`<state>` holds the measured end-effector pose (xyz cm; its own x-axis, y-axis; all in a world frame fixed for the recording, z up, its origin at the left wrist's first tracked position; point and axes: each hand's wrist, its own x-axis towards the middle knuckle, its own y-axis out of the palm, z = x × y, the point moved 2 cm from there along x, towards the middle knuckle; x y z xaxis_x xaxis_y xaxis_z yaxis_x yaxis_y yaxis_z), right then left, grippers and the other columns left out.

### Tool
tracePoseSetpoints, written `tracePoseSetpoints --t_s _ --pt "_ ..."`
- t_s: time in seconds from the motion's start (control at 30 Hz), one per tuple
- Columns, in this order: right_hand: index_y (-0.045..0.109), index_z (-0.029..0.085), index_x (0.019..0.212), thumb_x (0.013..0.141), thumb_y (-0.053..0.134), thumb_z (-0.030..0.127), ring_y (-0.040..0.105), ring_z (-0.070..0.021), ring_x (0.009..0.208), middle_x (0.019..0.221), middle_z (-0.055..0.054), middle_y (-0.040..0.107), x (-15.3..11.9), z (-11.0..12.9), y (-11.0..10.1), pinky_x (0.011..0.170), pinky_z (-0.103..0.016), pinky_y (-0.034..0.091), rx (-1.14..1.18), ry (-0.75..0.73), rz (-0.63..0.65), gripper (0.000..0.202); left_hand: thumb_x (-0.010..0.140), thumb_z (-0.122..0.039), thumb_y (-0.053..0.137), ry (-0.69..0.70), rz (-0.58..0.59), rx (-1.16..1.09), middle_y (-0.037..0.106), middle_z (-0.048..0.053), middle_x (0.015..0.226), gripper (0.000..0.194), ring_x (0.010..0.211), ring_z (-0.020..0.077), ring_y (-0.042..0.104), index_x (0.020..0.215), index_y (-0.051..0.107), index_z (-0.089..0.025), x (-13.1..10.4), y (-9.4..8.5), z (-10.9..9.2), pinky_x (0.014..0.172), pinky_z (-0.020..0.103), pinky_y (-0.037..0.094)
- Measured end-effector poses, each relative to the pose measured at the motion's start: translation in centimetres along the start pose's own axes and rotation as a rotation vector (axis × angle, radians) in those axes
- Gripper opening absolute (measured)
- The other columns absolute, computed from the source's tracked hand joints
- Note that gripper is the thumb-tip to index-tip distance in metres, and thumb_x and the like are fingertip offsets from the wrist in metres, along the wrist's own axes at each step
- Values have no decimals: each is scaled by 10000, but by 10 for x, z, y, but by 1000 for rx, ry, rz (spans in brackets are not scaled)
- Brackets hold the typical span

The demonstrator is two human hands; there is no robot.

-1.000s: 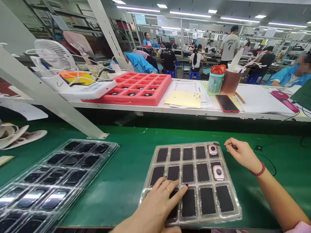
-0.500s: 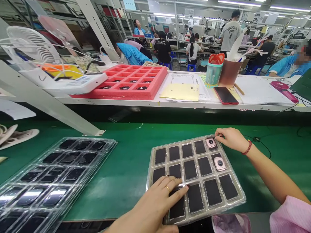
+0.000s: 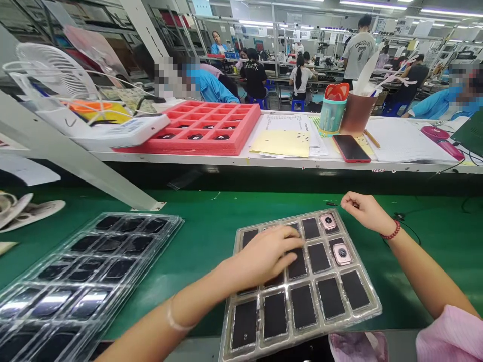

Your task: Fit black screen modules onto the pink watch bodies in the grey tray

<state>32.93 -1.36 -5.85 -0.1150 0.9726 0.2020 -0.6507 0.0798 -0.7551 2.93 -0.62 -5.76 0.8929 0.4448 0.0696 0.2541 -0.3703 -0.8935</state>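
A clear plastic tray (image 3: 287, 285) with black-lined pockets lies tilted at the table's front edge. Two pink watch bodies sit in its right column, one (image 3: 328, 221) in the far corner pocket and the other (image 3: 341, 253) just nearer. Over the tray's upper middle is my left hand (image 3: 269, 251), fingers spread and holding nothing. Beyond the far right corner, my right hand (image 3: 360, 207) pinches a thin black cable with a small dark tip, clear of the tray.
Stacked clear trays (image 3: 124, 256) of dark screens fill the left. A slanted white post (image 3: 109, 173) meets the green table (image 3: 196, 251). Along the shelf (image 3: 279, 161) stand a red foam tray (image 3: 211, 143), a phone (image 3: 351, 149) and cups. People sit beyond.
My left hand has moved up and right over the tray, uncovering its near left pockets. My right hand has shifted slightly right, away from the tray corner, with the cable tip now showing.
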Motion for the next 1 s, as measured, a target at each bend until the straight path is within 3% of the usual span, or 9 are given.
tracePoseSetpoints --t_s 0.13,0.27,0.4,0.57,0.67,0.73,0.83,0.9,1.0 --pt "579 145 876 930 526 383 447 -104 625 718 -9 526 -8 2 -4 550 -210 356 128 -5 -94 250 918 -167 471 89 -27 152 496 55 1320 313 1226 224 429 1158 660 -234 78 2 3 1038 382 355" --pt "577 138 888 933 541 381 455 -107 624 698 -14 510 -12 4 -10 546 -206 364 190 -27 -166 249 866 -309 595 159 174 241 292 74 1493 308 1406 292 186 1169 633 -264 136 7 5 1078 489 279" --pt "576 136 883 932 554 344 495 -102 638 724 -21 531 -11 8 -19 562 -188 398 195 -78 -217 215 797 -368 675 159 270 371 329 108 1465 371 1393 304 197 1127 620 -210 155 7 -3 1056 545 276" --pt "579 140 898 942 549 329 512 -104 631 721 -21 537 -9 10 -27 565 -184 418 194 -119 -271 196 772 -243 677 277 64 426 570 167 1117 257 1106 322 489 970 618 -88 147 13 -12 911 484 407" --pt "586 149 905 950 538 327 529 -115 662 756 -25 558 -11 10 -26 594 -205 424 123 -128 -248 190 832 -215 600 114 -111 77 620 110 901 147 901 265 591 927 550 -115 134 15 -7 785 386 453" --pt "592 160 900 952 533 322 525 -116 669 765 -18 563 -12 13 -24 600 -215 414 67 -145 -240 180 870 -224 556 -122 -188 -473 636 81 853 183 786 214 630 1015 493 -132 125 15 0 667 294 461" --pt "594 176 876 952 522 304 502 -107 650 758 0 562 -16 21 -15 582 -220 388 10 -184 -209 165 944 -236 445 -384 -117 -1244 650 116 918 272 712 184 663 1191 436 -123 115 15 5 518 193 425" --pt "590 184 867 949 510 286 482 -98 626 752 14 559 -17 28 -6 571 -222 370 -29 -203 -171 153 977 -254 380 -456 -83 -1456 637 160 1016 296 761 210 678 1224 462 -113 111 14 6 520 190 461" --pt "585 190 848 947 483 274 477 -94 618 741 27 560 -18 35 7 580 -231 346 -127 -214 -105 165 977 -279 400 -472 -120 -1513 611 189 1089 304 826 257 675 1179 519 -86 107 13 8 569 224 519"
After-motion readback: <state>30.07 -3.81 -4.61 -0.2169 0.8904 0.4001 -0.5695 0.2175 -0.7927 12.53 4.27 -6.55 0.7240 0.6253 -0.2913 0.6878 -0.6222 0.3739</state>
